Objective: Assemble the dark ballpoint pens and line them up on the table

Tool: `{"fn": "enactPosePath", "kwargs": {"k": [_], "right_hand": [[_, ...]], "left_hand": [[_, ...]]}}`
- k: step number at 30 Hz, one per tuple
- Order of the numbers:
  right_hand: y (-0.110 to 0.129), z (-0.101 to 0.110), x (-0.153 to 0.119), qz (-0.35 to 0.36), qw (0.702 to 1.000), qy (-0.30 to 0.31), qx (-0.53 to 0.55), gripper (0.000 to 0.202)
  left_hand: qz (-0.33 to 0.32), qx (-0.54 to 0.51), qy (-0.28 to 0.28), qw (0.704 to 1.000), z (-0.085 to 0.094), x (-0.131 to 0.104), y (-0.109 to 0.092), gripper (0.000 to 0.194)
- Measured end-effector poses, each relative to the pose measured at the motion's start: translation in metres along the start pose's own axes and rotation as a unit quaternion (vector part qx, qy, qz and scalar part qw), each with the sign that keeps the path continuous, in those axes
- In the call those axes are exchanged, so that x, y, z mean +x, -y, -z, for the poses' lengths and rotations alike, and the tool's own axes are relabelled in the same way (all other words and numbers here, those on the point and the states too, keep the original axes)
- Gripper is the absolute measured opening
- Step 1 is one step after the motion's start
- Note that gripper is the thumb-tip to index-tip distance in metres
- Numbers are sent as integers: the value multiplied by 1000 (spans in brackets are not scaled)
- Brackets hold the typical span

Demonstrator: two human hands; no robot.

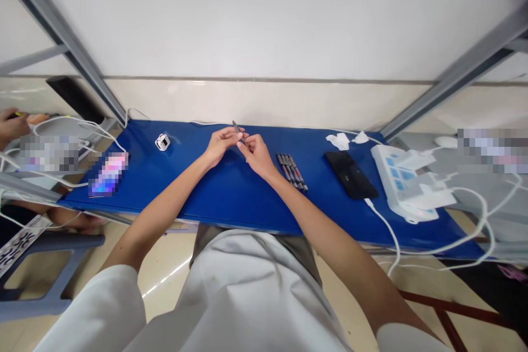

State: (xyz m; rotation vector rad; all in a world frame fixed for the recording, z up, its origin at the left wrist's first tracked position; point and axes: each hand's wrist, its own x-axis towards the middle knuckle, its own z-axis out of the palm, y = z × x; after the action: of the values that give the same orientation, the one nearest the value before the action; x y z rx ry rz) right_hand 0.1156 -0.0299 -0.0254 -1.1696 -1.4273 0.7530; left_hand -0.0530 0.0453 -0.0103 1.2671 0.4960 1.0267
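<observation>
Over the blue table (231,198), a dark slim pen (236,126) is held between both hands, its tip pointing up and away from me. My left hand (220,146) is closed on it with thumb and fingers from the left. From the right, my right hand (258,155) pinches its lower part. The fingers hide much of the pen's middle. Just right of my right hand, several similar pens (292,171) lie side by side in a row on the table.
A black phone (350,175) with a charging cable lies at right, beside a white power strip (402,184) with plugs. Crumpled tissue (339,140) lies behind it. At left are a small white device (162,142) and a lit phone (109,175). Another person's hand (13,125) shows far left.
</observation>
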Motion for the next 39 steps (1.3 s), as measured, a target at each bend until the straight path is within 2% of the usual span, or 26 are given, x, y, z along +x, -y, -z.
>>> {"fn": "enactPosePath", "kwargs": {"k": [5, 9, 13, 18, 23, 28, 32, 37, 39], "right_hand": [[-1, -1, 1, -11, 1000, 9, 21, 53], [1, -1, 0, -23, 999, -16, 29, 53], [2, -1, 1, -34, 998, 20, 54, 57], [1, -2, 1, -48, 997, -38, 57, 58], [3, -1, 2, -48, 993, 13, 107, 55], [6, -1, 2, -66, 992, -5, 110, 56], [12, -2, -1, -83, 980, 56, 175, 58], [18, -2, -3, -88, 976, 35, 194, 59], [20, -1, -3, -93, 973, 54, 205, 59]], "left_hand": [[-1, 5, 5, 1000, 2, 1, 2, 49], [2, 3, 6, 1000, 4, 2, 3, 50], [-2, 4, 13, 1000, 4, 2, 5, 50], [-5, 5, 12, 1000, 3, 1, 6, 49], [-10, 11, 11, 1000, 3, 1, 4, 49], [-8, 2, 16, 1000, 3, 1, 4, 46], [-6, 4, 11, 1000, 2, 0, 5, 48], [-5, -3, 5, 1000, 2, 1, 4, 48], [-11, -9, 8, 1000, 2, 1, 3, 46]]}}
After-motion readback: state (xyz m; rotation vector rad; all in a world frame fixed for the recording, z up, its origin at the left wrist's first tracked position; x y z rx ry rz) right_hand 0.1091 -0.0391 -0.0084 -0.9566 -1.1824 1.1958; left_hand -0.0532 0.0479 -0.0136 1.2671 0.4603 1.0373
